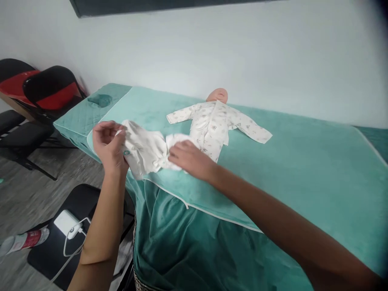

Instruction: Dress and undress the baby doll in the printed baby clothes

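Note:
A white baby garment [144, 147] with small prints is stretched, bunched and wrinkled, between my two hands over the near left part of the bed. My left hand [110, 143] pinches its left end, fingers curled. My right hand [190, 157] is closed on the bunched right end, and its fingertips are partly hidden in the cloth. Just beyond my right hand lies a doll [221, 95] dressed in a white printed baby shirt [210, 121], sleeves spread to both sides. My right hand and the held cloth hide the doll's lower part.
A pale green sheet [287, 173] covers the massage bed, which has a face hole [100, 100] at its left end. Black chairs [54, 89] stand at left. A nearer chair holds a white power bank [67, 223] with a cable and a bottle [30, 238].

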A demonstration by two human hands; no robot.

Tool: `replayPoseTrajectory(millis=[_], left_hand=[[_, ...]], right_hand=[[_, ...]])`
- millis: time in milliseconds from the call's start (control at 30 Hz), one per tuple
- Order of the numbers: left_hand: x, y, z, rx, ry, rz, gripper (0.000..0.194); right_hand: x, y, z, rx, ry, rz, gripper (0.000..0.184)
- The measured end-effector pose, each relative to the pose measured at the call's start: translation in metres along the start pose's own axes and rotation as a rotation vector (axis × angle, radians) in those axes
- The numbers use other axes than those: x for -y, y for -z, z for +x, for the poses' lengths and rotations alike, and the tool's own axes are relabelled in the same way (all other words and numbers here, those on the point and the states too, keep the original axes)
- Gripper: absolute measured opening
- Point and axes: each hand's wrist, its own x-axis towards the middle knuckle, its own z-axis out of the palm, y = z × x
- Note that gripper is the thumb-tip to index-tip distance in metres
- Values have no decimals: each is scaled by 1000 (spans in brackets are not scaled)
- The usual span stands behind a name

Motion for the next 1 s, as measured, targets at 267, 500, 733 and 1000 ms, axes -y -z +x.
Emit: replayPoseTrajectory(millis=[267,500,733,1000], left_hand=[[-73,-35,-4,429,-9,-228,44],[-70,-73,1,441,79,-320,44],[33,-37,34,-18,-126,165,25],[103,-29,-87,1185,-25,1035,43]], right_hand=[[-43,-29,21,-183,-578,794,47],[-10,48,20,-209,-311,896,28],[-41,-14,-6,-334,-671,618,33],[-123,-30,-63,-548,-1012,453,22]])
